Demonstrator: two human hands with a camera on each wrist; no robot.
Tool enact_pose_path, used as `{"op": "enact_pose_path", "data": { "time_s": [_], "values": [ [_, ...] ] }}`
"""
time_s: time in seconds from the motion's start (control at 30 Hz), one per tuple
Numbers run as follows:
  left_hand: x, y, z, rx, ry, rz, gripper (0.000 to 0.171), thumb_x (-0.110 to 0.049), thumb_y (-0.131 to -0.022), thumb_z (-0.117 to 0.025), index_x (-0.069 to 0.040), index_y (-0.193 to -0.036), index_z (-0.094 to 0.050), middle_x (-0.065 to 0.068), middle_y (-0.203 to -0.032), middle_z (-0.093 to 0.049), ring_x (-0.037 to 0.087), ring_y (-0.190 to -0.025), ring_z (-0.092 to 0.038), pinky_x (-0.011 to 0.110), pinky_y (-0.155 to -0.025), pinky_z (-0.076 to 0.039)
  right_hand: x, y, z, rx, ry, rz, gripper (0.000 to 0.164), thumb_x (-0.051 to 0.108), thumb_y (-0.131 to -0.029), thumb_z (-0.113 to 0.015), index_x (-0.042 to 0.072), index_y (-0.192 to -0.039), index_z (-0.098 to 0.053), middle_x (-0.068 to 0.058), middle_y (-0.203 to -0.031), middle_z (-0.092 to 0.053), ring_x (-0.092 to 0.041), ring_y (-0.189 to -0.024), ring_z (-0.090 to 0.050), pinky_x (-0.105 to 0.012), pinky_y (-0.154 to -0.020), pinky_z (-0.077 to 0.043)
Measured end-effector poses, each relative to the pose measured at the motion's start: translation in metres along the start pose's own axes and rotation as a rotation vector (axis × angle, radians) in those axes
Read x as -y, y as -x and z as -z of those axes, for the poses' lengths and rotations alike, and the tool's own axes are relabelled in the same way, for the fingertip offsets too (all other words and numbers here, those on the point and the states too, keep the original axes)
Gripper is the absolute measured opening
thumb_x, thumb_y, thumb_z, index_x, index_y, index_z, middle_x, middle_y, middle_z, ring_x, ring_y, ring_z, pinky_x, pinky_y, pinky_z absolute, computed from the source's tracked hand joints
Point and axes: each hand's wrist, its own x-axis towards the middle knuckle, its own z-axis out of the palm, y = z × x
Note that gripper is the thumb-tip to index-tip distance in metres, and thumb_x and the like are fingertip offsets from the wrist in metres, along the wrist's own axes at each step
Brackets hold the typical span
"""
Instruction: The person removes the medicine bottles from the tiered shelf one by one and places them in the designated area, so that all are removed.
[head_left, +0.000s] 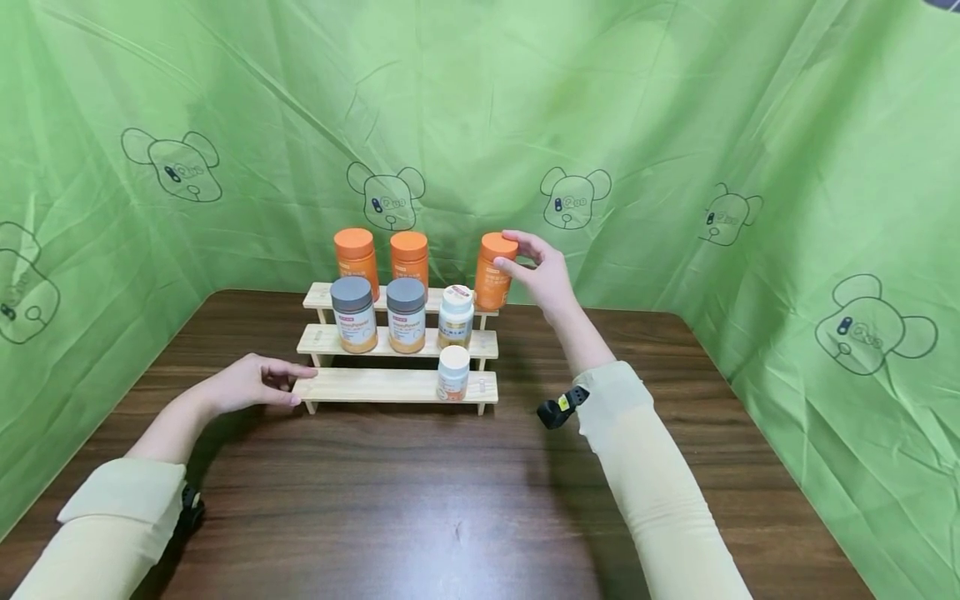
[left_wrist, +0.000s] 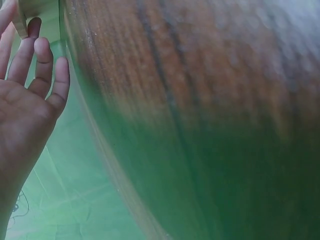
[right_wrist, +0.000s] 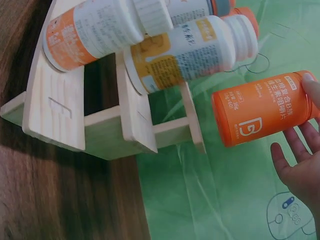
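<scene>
My right hand grips an orange bottle near its lid, at the right end of the top step of a wooden three-step rack. In the right wrist view, a gap separates the bottle's base from the step's edge. My left hand pinches the left end of the bottom step between thumb and fingers. Two more orange bottles stand on the top step. Two grey-lidded jars and a white bottle with a gold label are on the middle step. A small white bottle occupies the bottom step's right side.
The rack stands on a dark brown wooden table. Green cloth with printed bear heads hangs behind the table and along both sides.
</scene>
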Motion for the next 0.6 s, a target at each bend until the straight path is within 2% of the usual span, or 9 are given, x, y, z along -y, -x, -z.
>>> {"op": "enact_pose_path", "data": {
  "time_s": [0.17, 0.33, 0.5, 0.6],
  "values": [
    [-0.002, -0.001, 0.001, -0.014, -0.010, 0.004, 0.049, -0.030, -0.075, -0.080, -0.016, -0.120, -0.067, -0.002, -0.083, -0.068, 0.007, -0.073, -0.053, 0.023, -0.065, -0.044, 0.013, 0.005, 0.012, 0.006, -0.011, -0.008, 0.049, 0.014, -0.080, -0.076, 0.008, -0.126, -0.060, -0.009, -0.122, -0.062, -0.017, -0.112, -0.055, -0.037, -0.095, -0.045],
    [-0.005, -0.002, 0.000, -0.017, -0.035, 0.016, 0.047, -0.035, -0.075, -0.079, -0.019, -0.118, -0.068, -0.002, -0.093, -0.072, 0.009, -0.079, -0.054, 0.022, -0.070, -0.043, 0.026, 0.013, 0.022, 0.012, -0.015, -0.013, 0.049, 0.010, -0.081, -0.074, 0.005, -0.126, -0.059, -0.008, -0.121, -0.063, -0.017, -0.112, -0.055, -0.037, -0.095, -0.045],
    [-0.006, -0.002, 0.000, -0.024, -0.066, 0.017, 0.046, -0.037, -0.076, -0.078, -0.021, -0.118, -0.069, -0.003, -0.105, -0.071, 0.014, -0.088, -0.056, 0.022, -0.076, -0.043, 0.016, 0.011, 0.034, 0.017, -0.038, -0.016, 0.049, 0.012, -0.079, -0.076, 0.008, -0.125, -0.060, -0.005, -0.121, -0.063, -0.015, -0.113, -0.055, -0.036, -0.095, -0.044],
    [-0.006, -0.001, 0.000, -0.031, -0.077, 0.022, 0.045, -0.038, -0.076, -0.078, -0.022, -0.117, -0.069, -0.002, -0.109, -0.070, 0.012, -0.094, -0.056, 0.023, -0.079, -0.043, 0.004, 0.007, 0.041, 0.020, -0.050, -0.004, 0.049, 0.013, -0.079, -0.077, 0.010, -0.125, -0.061, -0.003, -0.122, -0.063, -0.014, -0.114, -0.054, -0.035, -0.096, -0.043]
  ]
}}
